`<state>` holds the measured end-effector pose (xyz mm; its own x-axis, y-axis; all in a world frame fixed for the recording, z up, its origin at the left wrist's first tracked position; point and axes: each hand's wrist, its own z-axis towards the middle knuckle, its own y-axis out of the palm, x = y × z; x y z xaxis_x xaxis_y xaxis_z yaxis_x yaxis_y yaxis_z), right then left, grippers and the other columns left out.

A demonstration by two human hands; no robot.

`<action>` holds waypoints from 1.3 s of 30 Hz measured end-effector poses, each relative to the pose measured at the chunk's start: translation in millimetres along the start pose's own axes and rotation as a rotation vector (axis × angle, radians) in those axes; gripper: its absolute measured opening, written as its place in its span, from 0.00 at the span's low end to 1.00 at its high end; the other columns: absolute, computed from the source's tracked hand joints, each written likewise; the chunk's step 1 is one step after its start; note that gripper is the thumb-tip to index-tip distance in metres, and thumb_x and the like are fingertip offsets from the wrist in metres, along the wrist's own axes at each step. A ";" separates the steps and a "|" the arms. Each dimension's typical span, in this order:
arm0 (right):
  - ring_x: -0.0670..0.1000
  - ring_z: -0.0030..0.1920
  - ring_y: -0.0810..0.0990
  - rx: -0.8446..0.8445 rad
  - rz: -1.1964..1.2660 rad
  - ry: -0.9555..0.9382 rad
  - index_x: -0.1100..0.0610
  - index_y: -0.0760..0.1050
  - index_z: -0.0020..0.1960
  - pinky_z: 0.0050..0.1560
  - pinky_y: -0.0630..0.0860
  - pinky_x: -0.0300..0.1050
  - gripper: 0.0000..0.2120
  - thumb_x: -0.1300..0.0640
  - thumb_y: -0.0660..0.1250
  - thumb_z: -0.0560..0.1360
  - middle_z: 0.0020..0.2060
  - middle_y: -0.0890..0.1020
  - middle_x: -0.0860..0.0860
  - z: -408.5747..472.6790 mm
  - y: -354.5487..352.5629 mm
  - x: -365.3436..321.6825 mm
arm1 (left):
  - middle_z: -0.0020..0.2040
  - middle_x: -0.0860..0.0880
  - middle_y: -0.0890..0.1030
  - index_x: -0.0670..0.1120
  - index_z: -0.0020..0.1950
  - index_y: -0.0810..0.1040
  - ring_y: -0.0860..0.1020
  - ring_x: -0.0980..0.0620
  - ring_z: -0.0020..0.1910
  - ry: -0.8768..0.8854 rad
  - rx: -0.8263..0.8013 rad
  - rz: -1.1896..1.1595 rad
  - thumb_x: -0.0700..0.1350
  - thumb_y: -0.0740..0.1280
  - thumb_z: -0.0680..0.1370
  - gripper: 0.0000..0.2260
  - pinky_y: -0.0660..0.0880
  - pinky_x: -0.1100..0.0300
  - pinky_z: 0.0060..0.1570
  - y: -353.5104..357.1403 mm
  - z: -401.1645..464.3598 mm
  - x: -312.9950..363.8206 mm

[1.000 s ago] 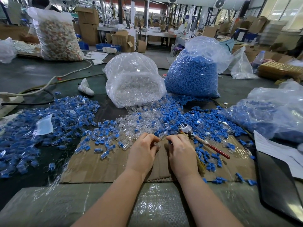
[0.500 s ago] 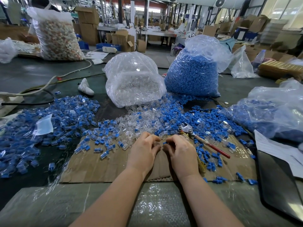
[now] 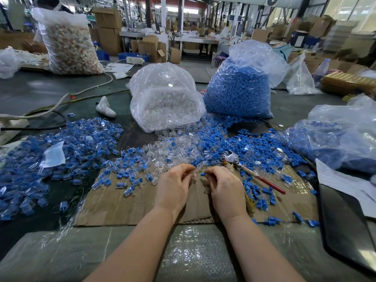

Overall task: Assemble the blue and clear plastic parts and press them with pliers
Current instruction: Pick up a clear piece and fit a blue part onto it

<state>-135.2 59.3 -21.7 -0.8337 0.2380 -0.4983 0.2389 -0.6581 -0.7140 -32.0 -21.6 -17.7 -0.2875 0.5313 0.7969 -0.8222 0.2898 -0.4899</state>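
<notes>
At the far left a heap of joined blue and clear pieces (image 3: 61, 151) lay spread over the dark table (image 3: 40, 92), with a scrap of clear plastic (image 3: 54, 154) on top of it. Nearer the middle, a sheet of cardboard (image 3: 122, 204) carried scattered loose pieces. The left hand (image 3: 173, 188) hovered over the cardboard's far edge, fingers curled, pinching a clear part (image 3: 198, 169) at its fingertips. Behind it stood a bag of clear parts (image 3: 164, 98), its mouth spilling onto the table. The right hand (image 3: 225, 188) sat just beside the left, fingers curled too, pinching a blue part (image 3: 203, 174) close to the clear one; whether the two parts touched I could not tell. Just beyond the right hand lay the pliers (image 3: 244, 169), red handle pointing right, untouched. Behind them stood a bag of blue parts (image 3: 238, 88), and at the far right another bag of blue pieces (image 3: 335, 139) slumped beside a sheet of paper (image 3: 341, 180).
</notes>
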 end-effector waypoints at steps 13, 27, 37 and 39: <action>0.44 0.34 0.69 0.073 0.008 -0.033 0.56 0.73 0.41 0.36 0.62 0.37 0.06 0.57 0.65 0.77 0.34 0.72 0.43 -0.5 3.4 -0.4 | 0.40 0.59 0.73 0.53 0.42 0.76 0.72 0.66 0.39 -0.088 0.018 -0.026 0.41 0.67 0.76 0.07 0.64 0.81 0.40 -3.5 1.8 1.4; 0.45 0.35 0.71 0.038 0.040 -0.034 0.57 0.73 0.42 0.37 0.66 0.39 0.07 0.56 0.64 0.77 0.34 0.74 0.45 -0.6 1.9 -0.3 | 0.42 0.55 0.81 0.51 0.49 0.80 0.78 0.61 0.43 -0.146 -0.056 -0.137 0.39 0.69 0.75 0.07 0.72 0.75 0.43 -3.9 1.5 -1.1; 0.53 0.36 0.76 -0.006 0.010 -0.055 0.57 0.73 0.39 0.36 0.68 0.46 0.08 0.56 0.66 0.75 0.34 0.79 0.51 -0.8 1.4 -2.3 | 0.34 0.50 0.80 0.50 0.41 0.76 0.80 0.52 0.36 -0.202 -0.084 -0.255 0.36 0.67 0.75 0.09 0.79 0.54 0.46 -2.3 2.7 -0.6; 0.53 0.35 0.76 -0.005 0.005 -0.065 0.57 0.73 0.38 0.36 0.68 0.45 0.08 0.56 0.67 0.75 0.33 0.79 0.51 -1.2 1.2 -2.0 | 0.33 0.51 0.80 0.50 0.40 0.76 0.79 0.55 0.34 -0.190 -0.104 -0.258 0.36 0.68 0.75 0.09 0.79 0.56 0.44 -3.0 2.2 0.2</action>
<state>-132.6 58.9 -22.2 -0.8629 0.1880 -0.4690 0.2452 -0.6558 -0.7140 -30.7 -24.1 -15.3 -0.1714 0.2747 0.9461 -0.8283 0.4798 -0.2894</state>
